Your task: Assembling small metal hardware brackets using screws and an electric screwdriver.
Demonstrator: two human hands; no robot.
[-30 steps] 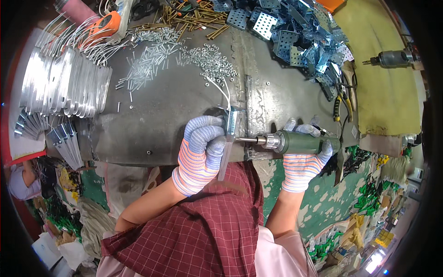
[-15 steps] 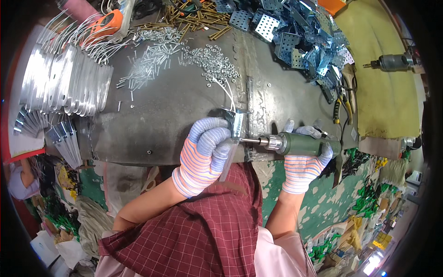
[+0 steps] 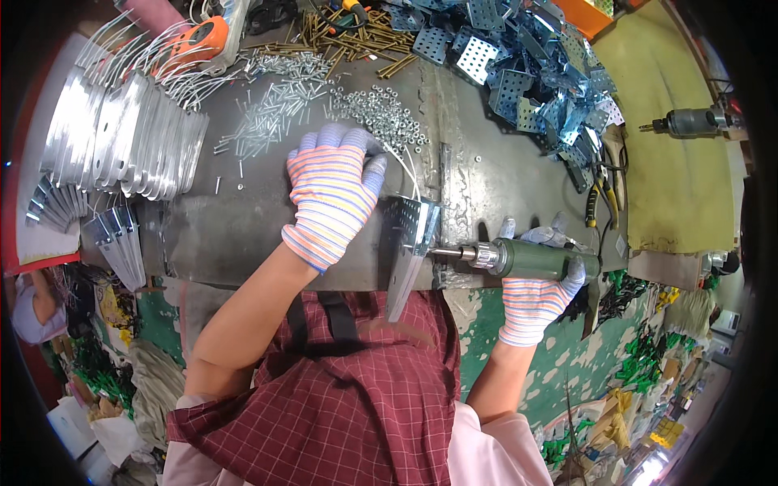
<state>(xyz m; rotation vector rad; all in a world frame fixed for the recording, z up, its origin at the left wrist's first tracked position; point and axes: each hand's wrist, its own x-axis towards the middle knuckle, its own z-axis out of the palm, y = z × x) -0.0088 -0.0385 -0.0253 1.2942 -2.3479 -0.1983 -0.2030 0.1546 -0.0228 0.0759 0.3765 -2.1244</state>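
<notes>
My right hand (image 3: 539, 296), in a striped knit glove, grips a green power screwdriver (image 3: 539, 257) lying across the table edge. Its bit points left at a perforated metal bracket (image 3: 423, 219); whether they touch, I cannot tell. The bracket sits on one end of a flat silvery strip (image 3: 402, 287) that juts over the table's near edge, with white wires (image 3: 408, 172) at its far end. My left hand (image 3: 334, 194), gloved alike, is off the strip and beside the small nuts (image 3: 381, 116). Its thumb stands apart from the fingers, whose tips are partly hidden; nothing shows in it.
Loose screws (image 3: 275, 105) lie left of the nuts, brass-coloured rods (image 3: 365, 39) behind. Perforated brackets (image 3: 519, 73) are heaped at the far right, near pliers (image 3: 601, 202). Wired silvery strips (image 3: 121, 138) stand in a row at left. A second driver (image 3: 689, 123) lies at far right.
My left hand has let go of the strip with its bracket and moved up and away to the nuts. The strip rests on the table edge. My right hand stays on the power screwdriver.
</notes>
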